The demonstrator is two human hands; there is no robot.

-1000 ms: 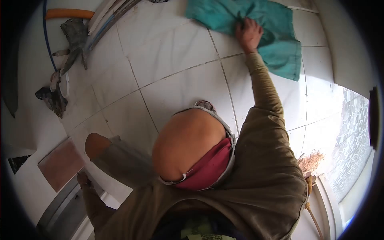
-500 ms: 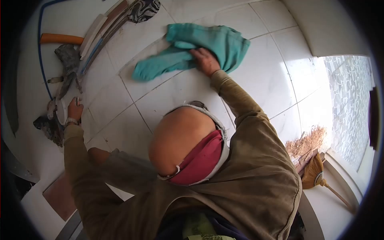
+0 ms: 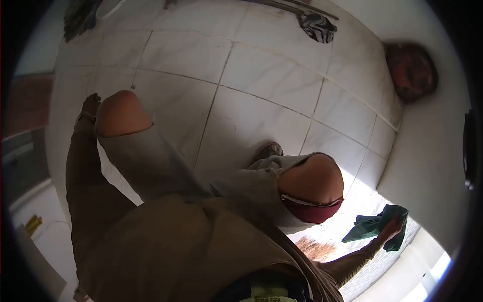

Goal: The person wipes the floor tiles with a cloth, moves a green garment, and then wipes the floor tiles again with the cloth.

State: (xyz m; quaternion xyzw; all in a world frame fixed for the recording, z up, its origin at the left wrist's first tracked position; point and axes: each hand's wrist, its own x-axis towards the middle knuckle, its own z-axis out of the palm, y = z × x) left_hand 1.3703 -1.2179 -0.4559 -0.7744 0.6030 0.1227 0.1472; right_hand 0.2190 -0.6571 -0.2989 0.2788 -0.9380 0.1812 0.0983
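Observation:
My right hand (image 3: pixel 394 227) grips a green cloth (image 3: pixel 370 226) at the far right, beside the wall's end and the bright opening. The cloth hangs in folds around the fingers and trails to the left. My left hand (image 3: pixel 91 104) is at the far left, next to my bare left knee (image 3: pixel 123 113). Its fingers look curled, and whatever they may hold is too small and dark to make out. Between the legs and beyond them lies the white tiled floor (image 3: pixel 261 110).
A dark red rounded object (image 3: pixel 412 73) rests against the right wall (image 3: pixel 427 146). A black-and-white patterned cloth (image 3: pixel 317 26) lies near long strips (image 3: pixel 282 6) at the top. Wood shavings (image 3: pixel 314 248) are by the opening. A white round rim (image 3: pixel 109 9) shows top left.
The view has swung left-to-right and my body has turned. My right hand has carried the green cloth from the floor ahead to the far right. My left hand has left the items at the left wall.

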